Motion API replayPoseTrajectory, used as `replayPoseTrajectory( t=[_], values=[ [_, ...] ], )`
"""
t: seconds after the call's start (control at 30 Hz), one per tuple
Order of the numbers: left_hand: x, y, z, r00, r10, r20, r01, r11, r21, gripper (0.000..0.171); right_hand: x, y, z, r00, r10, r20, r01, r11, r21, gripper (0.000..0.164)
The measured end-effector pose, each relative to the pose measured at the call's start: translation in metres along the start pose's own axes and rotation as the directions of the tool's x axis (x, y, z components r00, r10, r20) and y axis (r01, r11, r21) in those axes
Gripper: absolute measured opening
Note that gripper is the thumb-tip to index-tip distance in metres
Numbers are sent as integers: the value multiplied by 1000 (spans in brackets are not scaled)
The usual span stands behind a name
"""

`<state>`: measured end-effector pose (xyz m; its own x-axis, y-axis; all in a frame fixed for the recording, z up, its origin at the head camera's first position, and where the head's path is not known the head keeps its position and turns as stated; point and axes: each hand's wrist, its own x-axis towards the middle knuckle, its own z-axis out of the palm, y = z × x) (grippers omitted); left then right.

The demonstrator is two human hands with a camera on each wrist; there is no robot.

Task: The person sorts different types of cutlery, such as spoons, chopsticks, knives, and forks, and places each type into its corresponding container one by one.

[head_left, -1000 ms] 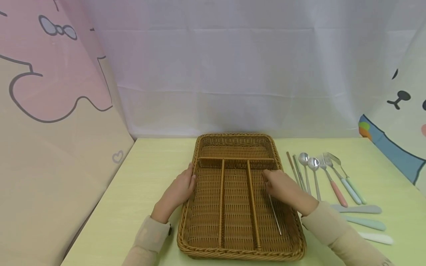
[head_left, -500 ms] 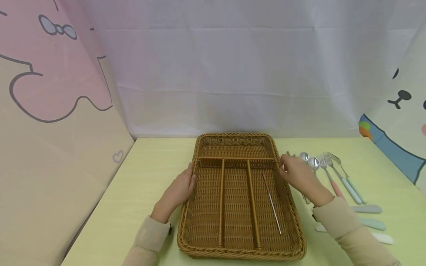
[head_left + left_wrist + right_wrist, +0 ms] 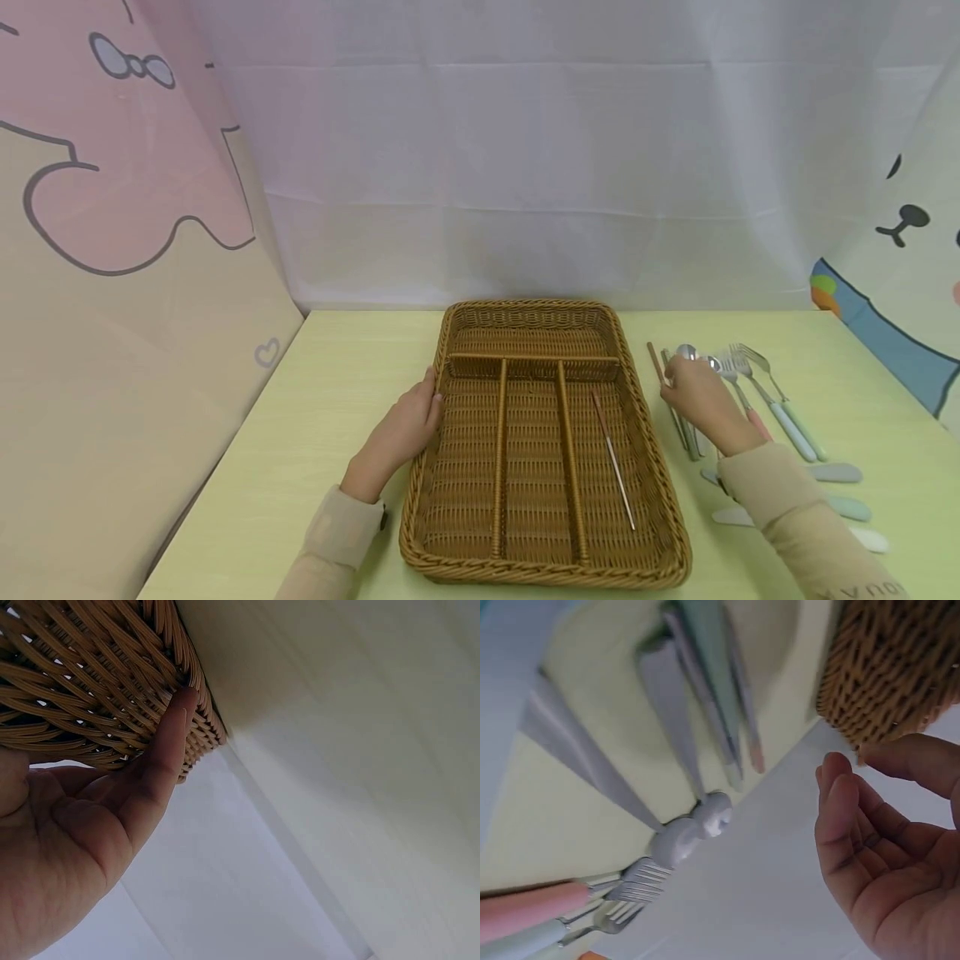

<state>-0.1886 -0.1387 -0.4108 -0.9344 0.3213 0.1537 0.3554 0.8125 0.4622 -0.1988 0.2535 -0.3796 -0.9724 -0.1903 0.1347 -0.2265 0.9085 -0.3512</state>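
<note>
My left hand [image 3: 401, 425] rests on the left side of a brown wicker basket [image 3: 543, 571], its straight fingers [image 3: 161, 757] lying along the woven wall. In the basket's right long compartment lies one chopstick [image 3: 613, 462] with a brown end and a metal shaft. My right hand [image 3: 701, 400] hovers over the cutlery to the right of the basket, near a brown-ended chopstick [image 3: 656, 362] and green chopsticks [image 3: 681, 429]. In the right wrist view its thumb and fingertips stand slightly apart with nothing between them. Two metal spoons [image 3: 676, 841] are partly hidden by this hand in the head view.
Further right lie a pink-handled fork [image 3: 757, 423], a light-blue-handled fork [image 3: 793, 433] and a green-handled fork [image 3: 804, 433]. Closer to me are a grey knife [image 3: 836, 473], a pale green knife [image 3: 851, 508] and a white knife [image 3: 870, 539]. A white cloth [image 3: 487, 167] hangs behind the table.
My right hand has let go of the chopstick in the right compartment and moved right, over the basket's rim, to the cutlery. The left hand and basket stay put.
</note>
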Motion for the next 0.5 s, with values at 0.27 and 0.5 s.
replayPoseTrajectory(
  t=[0.27,0.5],
  values=[
    [0,-1,0,1000,-3,9,3,1000,-2,51,0,12,12,999,42,13,-41,999,-19,10],
    [0,-1,0,1000,11,5,-11,1000,1,51,6,17,19,998,57,15,-57,998,-22,23]
  ],
)
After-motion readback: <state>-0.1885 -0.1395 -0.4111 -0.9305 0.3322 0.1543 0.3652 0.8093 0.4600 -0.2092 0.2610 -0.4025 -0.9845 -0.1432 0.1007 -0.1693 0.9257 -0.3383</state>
